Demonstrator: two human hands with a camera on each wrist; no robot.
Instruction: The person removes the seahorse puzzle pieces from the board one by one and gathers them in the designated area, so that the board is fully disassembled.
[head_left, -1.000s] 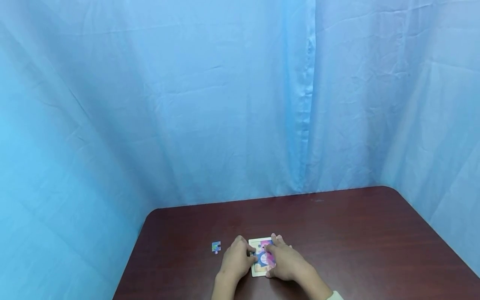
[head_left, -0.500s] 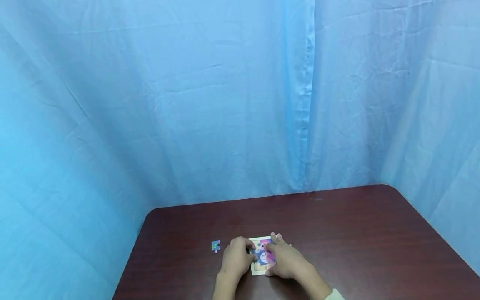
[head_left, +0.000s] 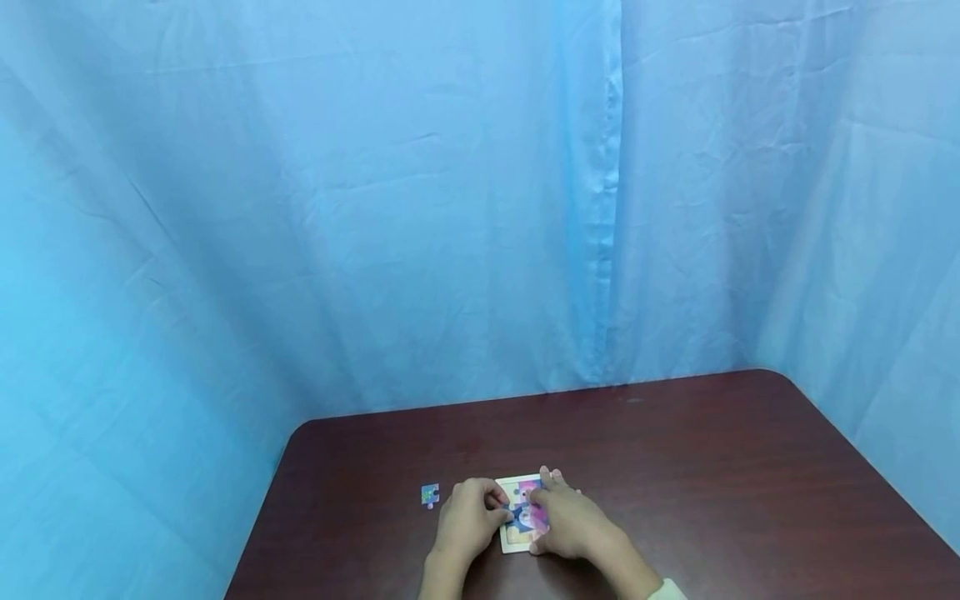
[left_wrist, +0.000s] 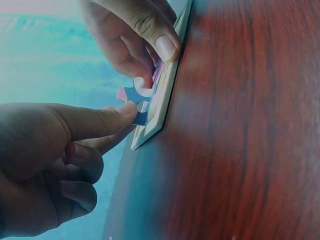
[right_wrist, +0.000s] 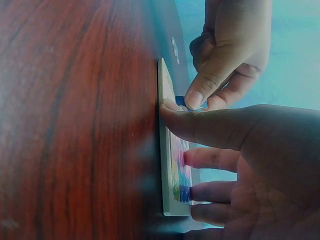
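A small square jigsaw board (head_left: pixel 516 547) with a pale frame lies on the table, its picture in pink, blue and yellow. My left hand (head_left: pixel 463 517) is at its left side. Between thumb and index finger it pinches a blue jigsaw piece (left_wrist: pixel 132 93), which stands tilted over the board in the left wrist view. My right hand (head_left: pixel 573 521) rests on the board's right side, thumb (right_wrist: pixel 172 112) at the near edge and the other fingers fairly straight across the picture. That hand covers part of the picture.
Another jigsaw piece (head_left: pixel 430 494), blue with some green, lies flat on the table to the left of my left hand. The dark red-brown table (head_left: pixel 675 467) has rounded far corners. Light blue curtains (head_left: pixel 450 250) hang behind it and at both sides.
My left thumb and index finger have shifted slightly at the board's left side, with small movement of the piece there. The right hand and the loose piece stay in place.
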